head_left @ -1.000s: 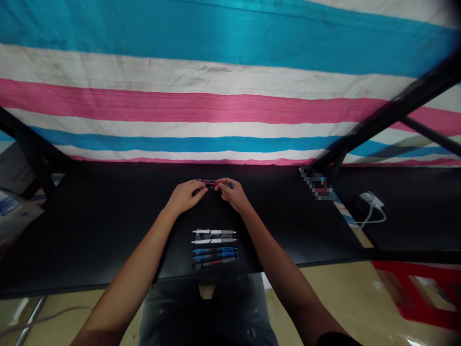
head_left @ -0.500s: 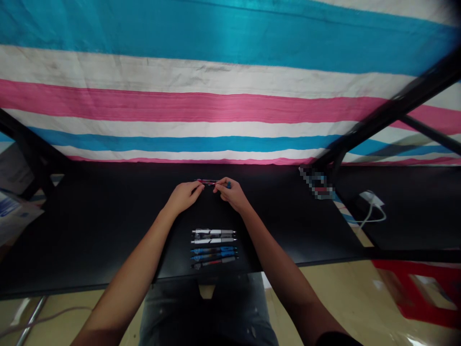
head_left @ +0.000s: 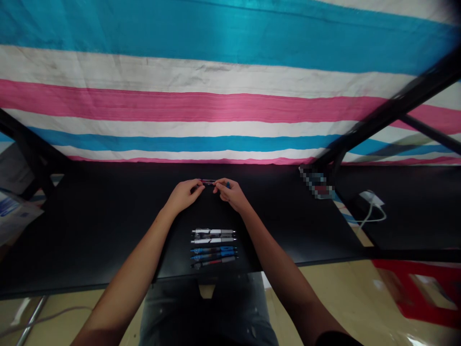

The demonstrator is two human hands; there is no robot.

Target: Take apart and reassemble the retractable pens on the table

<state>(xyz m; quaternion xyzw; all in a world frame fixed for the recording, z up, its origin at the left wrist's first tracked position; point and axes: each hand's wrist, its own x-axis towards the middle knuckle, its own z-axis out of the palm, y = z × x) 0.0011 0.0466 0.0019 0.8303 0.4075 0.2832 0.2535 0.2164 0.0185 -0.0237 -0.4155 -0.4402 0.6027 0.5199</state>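
Toward the far side of the black table, my left hand (head_left: 185,193) is closed, thumb and fingers pinching the left end of some slim pens (head_left: 208,182). My right hand (head_left: 230,193) closes on their right end, with a small blue part (head_left: 228,184) showing among its fingers. Both hands cover much of these pens, so how many there are I cannot tell. Nearer to me, between my forearms, several pens lie side by side: white pens (head_left: 212,240) at the back, blue pens (head_left: 213,253) in front, and a dark grey and red pen (head_left: 214,262) closest.
The black table (head_left: 108,216) ends at a striped sheet (head_left: 230,108) behind. A blurred-out object (head_left: 317,182) lies at the right, near a black metal frame. A white adapter with a cable (head_left: 372,199) rests on the neighbouring table. A plastic bag (head_left: 18,216) is at the left edge.
The pens between my hands have shifted slightly and lie closer together, with less red showing. My hands have barely moved, and the row of pens nearer me is unchanged.
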